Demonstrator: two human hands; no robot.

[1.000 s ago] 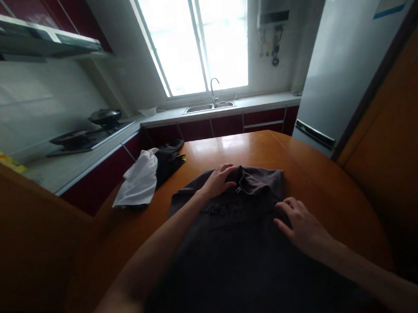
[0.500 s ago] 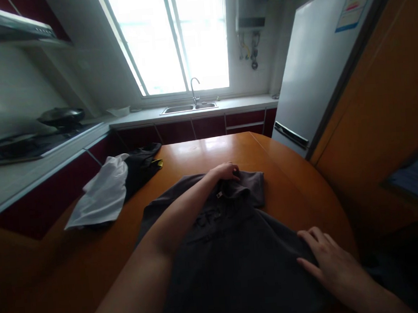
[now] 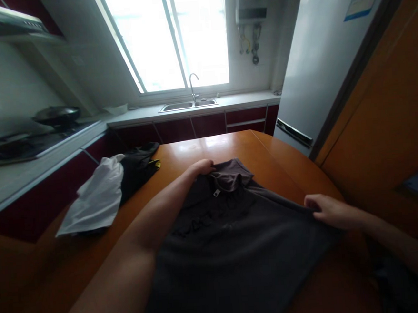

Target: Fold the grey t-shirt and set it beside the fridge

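A dark grey polo shirt (image 3: 229, 241) lies spread on the round orange wooden table (image 3: 284, 165), collar away from me. My left hand (image 3: 201, 167) grips the shirt at the collar's left side, fingers curled on the fabric. My right hand (image 3: 329, 211) pinches the shirt's right edge near the table's rim, fingers closed on the cloth. The fabric between the two hands is pulled fairly taut.
A white garment (image 3: 97, 197) and a black garment (image 3: 136, 166) lie at the table's left edge. Behind are a counter with a sink (image 3: 187, 104), a stove with pans (image 3: 54, 115) at left, and a fridge (image 3: 317, 68) at right.
My left hand slid left along the collar and closed on it. My right hand moved from lying flat on the shirt to its right edge and pinched it. The sleeve end is folded in.
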